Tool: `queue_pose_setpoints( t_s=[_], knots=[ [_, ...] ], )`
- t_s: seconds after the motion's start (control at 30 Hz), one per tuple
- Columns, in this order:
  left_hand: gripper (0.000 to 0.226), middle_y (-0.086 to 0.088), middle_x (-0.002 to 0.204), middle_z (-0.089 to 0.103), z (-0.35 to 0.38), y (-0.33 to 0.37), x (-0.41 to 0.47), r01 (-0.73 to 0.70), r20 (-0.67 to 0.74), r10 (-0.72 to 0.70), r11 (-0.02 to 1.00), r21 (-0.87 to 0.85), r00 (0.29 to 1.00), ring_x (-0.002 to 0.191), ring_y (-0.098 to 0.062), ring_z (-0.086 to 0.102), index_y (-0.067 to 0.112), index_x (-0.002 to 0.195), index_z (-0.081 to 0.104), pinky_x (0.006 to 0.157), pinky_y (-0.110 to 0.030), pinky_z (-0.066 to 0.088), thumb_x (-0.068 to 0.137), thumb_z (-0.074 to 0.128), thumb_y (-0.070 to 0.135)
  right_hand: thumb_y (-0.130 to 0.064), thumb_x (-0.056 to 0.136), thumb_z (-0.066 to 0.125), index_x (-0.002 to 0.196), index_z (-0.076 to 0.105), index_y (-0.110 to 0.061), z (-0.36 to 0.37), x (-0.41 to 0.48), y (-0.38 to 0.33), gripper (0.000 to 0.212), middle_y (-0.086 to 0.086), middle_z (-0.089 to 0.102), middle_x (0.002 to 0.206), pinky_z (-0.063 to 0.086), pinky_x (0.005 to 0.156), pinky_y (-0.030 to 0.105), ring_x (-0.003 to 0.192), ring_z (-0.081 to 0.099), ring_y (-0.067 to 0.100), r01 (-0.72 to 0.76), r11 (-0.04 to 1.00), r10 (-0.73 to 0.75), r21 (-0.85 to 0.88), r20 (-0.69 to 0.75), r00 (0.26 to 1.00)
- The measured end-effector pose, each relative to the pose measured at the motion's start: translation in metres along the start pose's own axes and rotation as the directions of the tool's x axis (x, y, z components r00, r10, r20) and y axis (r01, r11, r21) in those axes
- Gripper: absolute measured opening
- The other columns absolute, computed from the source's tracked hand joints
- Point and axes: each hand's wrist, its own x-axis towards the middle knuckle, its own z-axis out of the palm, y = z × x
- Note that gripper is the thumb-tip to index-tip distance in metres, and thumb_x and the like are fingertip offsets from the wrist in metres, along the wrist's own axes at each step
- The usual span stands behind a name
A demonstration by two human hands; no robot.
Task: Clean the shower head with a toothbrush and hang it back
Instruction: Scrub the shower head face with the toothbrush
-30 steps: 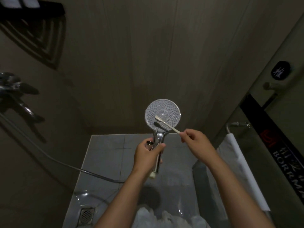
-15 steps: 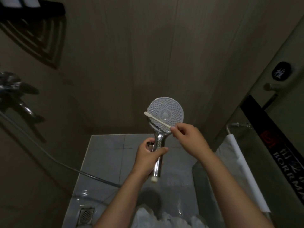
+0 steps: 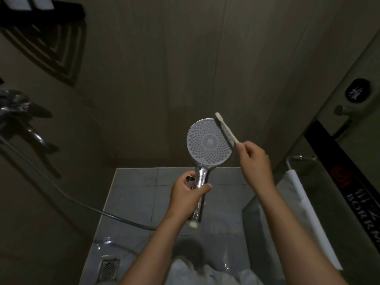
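Left hand [image 3: 188, 195] grips shower head [image 3: 209, 141] handle; right hand [image 3: 254, 161] pinches toothbrush [image 3: 226, 128], laid along the head's right rim.

Round chrome shower head with white dotted face [image 3: 209, 141] upright, face toward camera. Left hand [image 3: 188, 194] grips its chrome handle below face. Right hand [image 3: 254, 161], just right of shower head, pinches thin white toothbrush [image 3: 226, 128]; brush slants along face's right edge, tip past upper rim. Grey hose [image 3: 82, 202] trails left of shower head. White towel [image 3: 304, 212] hangs to its right. Metal floor drain [image 3: 109, 268] lies below and left of it.
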Motion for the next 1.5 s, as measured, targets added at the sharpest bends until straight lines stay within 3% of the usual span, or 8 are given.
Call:
queue_pose_setpoints(
  t_s=[0.3,0.47,0.63,0.73,0.87,1.1,1.33,1.5],
  knots=[
    [0.021,0.010,0.061,0.062,0.002,-0.008,-0.002,0.034,-0.019,-0.034,0.999,-0.006,0.999,0.058,-0.010,0.056,0.018,0.083,0.063,0.071,-0.044,0.053,0.072,0.076,0.006,-0.031,0.093,0.054,0.058,0.052,-0.022,0.005,-0.020,-0.002,0.036,-0.011,0.047,0.049,0.030,0.051,0.019,0.049,0.037,-0.001,0.020,0.997,-0.057,0.075,0.534,0.844],
    [0.023,0.000,0.069,0.064,-0.002,-0.003,0.000,0.030,-0.049,-0.032,0.999,-0.031,0.998,0.064,-0.015,0.057,0.017,0.083,0.062,0.071,-0.042,0.051,0.073,0.076,0.003,-0.030,0.094,0.053,0.060,0.050,-0.013,-0.008,-0.002,0.016,0.038,-0.004,0.043,0.052,0.029,0.055,0.029,0.054,0.038,0.009,-0.031,0.999,0.028,0.017,0.184,0.982],
    [0.024,-0.001,0.072,0.065,0.001,-0.002,0.000,0.034,-0.039,-0.035,0.999,-0.024,0.999,0.067,-0.015,0.059,0.017,0.086,0.062,0.072,-0.042,0.053,0.072,0.077,0.004,-0.030,0.095,0.047,0.064,0.049,-0.013,-0.006,-0.005,0.023,0.036,-0.002,0.043,0.054,0.031,0.056,0.032,0.056,0.040,0.013,-0.056,0.998,0.057,-0.010,0.044,0.997],
    [0.023,-0.001,0.071,0.064,0.001,-0.003,0.000,0.038,-0.055,-0.039,0.999,-0.015,0.998,0.067,-0.016,0.058,0.017,0.084,0.062,0.074,-0.045,0.053,0.072,0.077,0.005,-0.026,0.095,0.049,0.066,0.053,-0.012,-0.005,-0.010,0.022,0.032,-0.004,0.041,0.053,0.030,0.054,0.029,0.051,0.037,0.007,-0.046,0.997,0.032,0.064,0.208,0.978],
    [0.019,0.001,0.067,0.064,-0.003,-0.005,0.000,0.035,-0.070,-0.036,0.999,-0.021,0.997,0.066,-0.017,0.059,0.016,0.081,0.063,0.072,-0.044,0.054,0.072,0.077,0.006,-0.027,0.094,0.054,0.065,0.059,-0.018,-0.011,-0.018,0.023,0.030,-0.012,0.042,0.045,0.028,0.048,0.021,0.046,0.033,0.002,-0.061,0.993,-0.013,0.100,0.609,0.793],
    [0.019,0.001,0.063,0.062,-0.003,-0.003,0.002,0.029,-0.084,-0.030,0.999,-0.019,0.996,0.063,-0.018,0.057,0.017,0.079,0.064,0.072,-0.049,0.054,0.071,0.077,0.006,-0.032,0.093,0.051,0.067,0.056,-0.010,-0.019,-0.001,0.042,0.035,0.004,0.050,0.058,0.034,0.058,0.031,0.059,0.045,0.014,-0.073,0.996,0.079,-0.049,0.128,0.989],
    [0.016,-0.001,0.063,0.061,-0.010,-0.006,0.004,0.048,-0.139,-0.051,0.999,-0.019,0.989,0.063,-0.020,0.056,0.013,0.080,0.064,0.075,-0.056,0.053,0.072,0.077,0.010,-0.023,0.093,0.056,0.067,0.067,-0.014,-0.032,-0.014,0.037,0.029,-0.010,0.039,0.042,0.025,0.046,0.018,0.044,0.031,0.005,-0.122,0.989,0.052,0.085,0.567,0.822],
    [0.015,-0.002,0.065,0.061,-0.009,-0.003,0.005,0.056,-0.130,-0.058,0.998,-0.023,0.990,0.065,-0.021,0.056,0.014,0.080,0.065,0.076,-0.054,0.053,0.072,0.077,0.011,-0.024,0.094,0.054,0.065,0.062,-0.016,-0.031,-0.010,0.039,0.031,-0.006,0.039,0.049,0.027,0.050,0.026,0.051,0.034,0.010,-0.097,0.995,0.077,0.030,0.396,0.915]
  ],
)
